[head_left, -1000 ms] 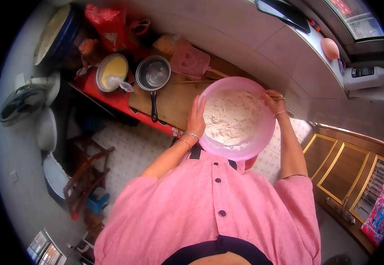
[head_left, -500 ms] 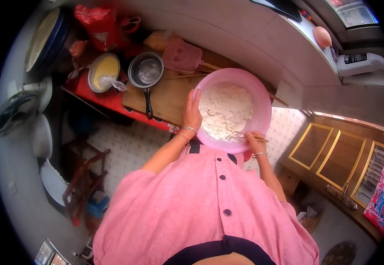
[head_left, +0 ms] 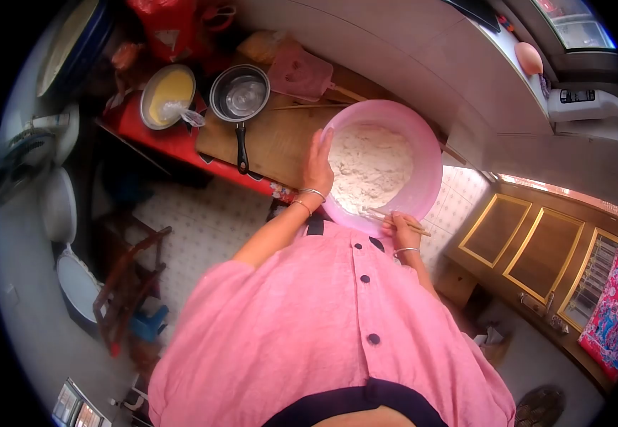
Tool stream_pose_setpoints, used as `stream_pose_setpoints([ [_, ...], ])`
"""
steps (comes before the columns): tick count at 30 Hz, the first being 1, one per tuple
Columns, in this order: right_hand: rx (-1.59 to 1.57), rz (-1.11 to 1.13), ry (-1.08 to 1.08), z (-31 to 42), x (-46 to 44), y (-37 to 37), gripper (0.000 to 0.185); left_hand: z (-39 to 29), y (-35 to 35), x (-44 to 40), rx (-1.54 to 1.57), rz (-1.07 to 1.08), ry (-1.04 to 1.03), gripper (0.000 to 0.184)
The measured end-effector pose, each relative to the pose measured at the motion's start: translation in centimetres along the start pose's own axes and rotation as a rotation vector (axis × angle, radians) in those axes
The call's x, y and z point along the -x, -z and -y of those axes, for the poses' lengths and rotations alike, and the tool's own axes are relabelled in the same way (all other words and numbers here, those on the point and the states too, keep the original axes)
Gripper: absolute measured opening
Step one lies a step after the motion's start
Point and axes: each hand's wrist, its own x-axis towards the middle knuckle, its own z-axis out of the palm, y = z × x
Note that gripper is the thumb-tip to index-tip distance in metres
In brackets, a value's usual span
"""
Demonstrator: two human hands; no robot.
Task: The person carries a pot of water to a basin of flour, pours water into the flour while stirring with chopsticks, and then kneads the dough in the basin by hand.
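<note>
A large pink bowl [head_left: 430,153] in front of my body holds a crumbly, whitish flour mixture [head_left: 369,165]. My left hand [head_left: 317,167] holds the bowl's left side, its fingers stretched along the rim. Between the fingers of my right hand [head_left: 400,226], at the near right rim, is a pair of chopsticks [head_left: 417,228]. Their tips reach into the near edge of the mixture. Part of the right-hand grip is hidden from above.
Left of the bowl, a wooden board [head_left: 280,149] bears a black-handled saucepan [head_left: 241,96] and a pink strainer-like tool [head_left: 302,75]. A bowl of yellow contents [head_left: 170,96] sits on the red tablecloth [head_left: 128,121]. A wooden chair [head_left: 131,274] stands lower left, cabinets [head_left: 522,235] right.
The chopsticks and my right hand have shifted slightly left and down along the near rim. My left hand stays on the bowl. The whole view has tilted a little.
</note>
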Motion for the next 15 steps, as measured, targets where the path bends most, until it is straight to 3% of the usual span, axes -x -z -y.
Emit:
stream_pose_setpoints([
  [1,-0.082,0.004,-0.055,0.0,-0.3,-0.4,0.022,-0.3,0.1,0.2,0.003,-0.004,-0.002,0.069],
  [3,0.091,0.009,0.034,0.8,-2.9,3.0,0.022,-0.2,0.2,0.1,0.001,-0.004,-0.014,0.069],
  [4,0.182,-0.035,0.189,2.1,-3.7,5.0,0.024,0.0,0.0,0.4,0.012,-0.018,-0.014,0.069],
  [7,0.29,-0.117,0.356,6.0,-1.6,6.6,0.027,0.3,-0.2,1.1,0.043,-0.015,-0.004,0.068],
  [9,0.355,-0.086,0.388,3.8,-0.2,5.0,0.028,0.3,-0.2,0.7,0.062,-0.02,-0.004,0.068],
  [11,0.15,-0.006,0.1,0.1,0.5,2.3,0.027,0.5,-0.2,0.8,0.001,0.008,-0.002,0.067],
  [13,0.147,0.024,0.086,-0.6,0.5,0.7,0.026,1.0,-0.8,1.0,0.01,-0.023,0.013,0.066],
  [15,0.309,0.039,0.249,1.1,-1.7,2.0,0.024,1.3,-0.6,1.0,0.019,-0.03,0.015,0.066],
])
